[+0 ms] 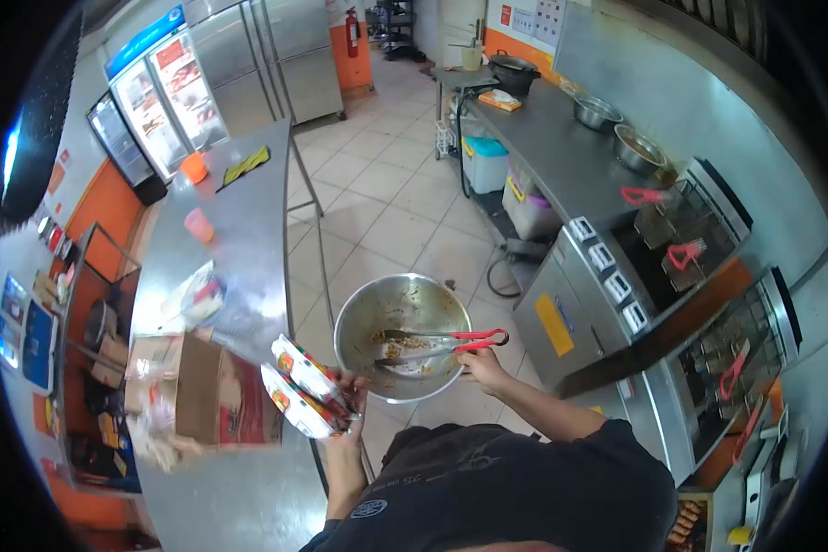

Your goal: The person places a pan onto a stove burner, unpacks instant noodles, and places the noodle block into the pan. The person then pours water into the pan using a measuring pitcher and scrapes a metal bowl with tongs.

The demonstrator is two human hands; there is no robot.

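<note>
Your left hand (pixel 358 410) is curled around the near ends of two printed packs (pixel 296 412), its fingers closed and the packs fanned slightly apart at their far ends; your right hand (pixel 489 370) is closed at the right rim of the steel bowl (pixel 355 317), and whether it also touches the tongs (pixel 474 337) cannot be told. The packs are held above the edge of the table (pixel 221 501), between the open box (pixel 196 391) and the bowl. Judged by their look, the packs are light to moderate in weight, with skins that may be smooth and may crease or slip over one another; you would hold them best across both together, near the middle, with an even squeeze. The bowl, rigid and broad, probably weighs most at the side away from your grip and tends to tip there; its rim, possibly greasy, suits a thumb-and-finger hold. The tongs lie loose inside, red handles resting over the right rim, and could slide if the bowl tilts. Note the pose: your left forearm rises steeply beside your body to the packs, while your right forearm slants inward from the elbow to the rim.
</note>
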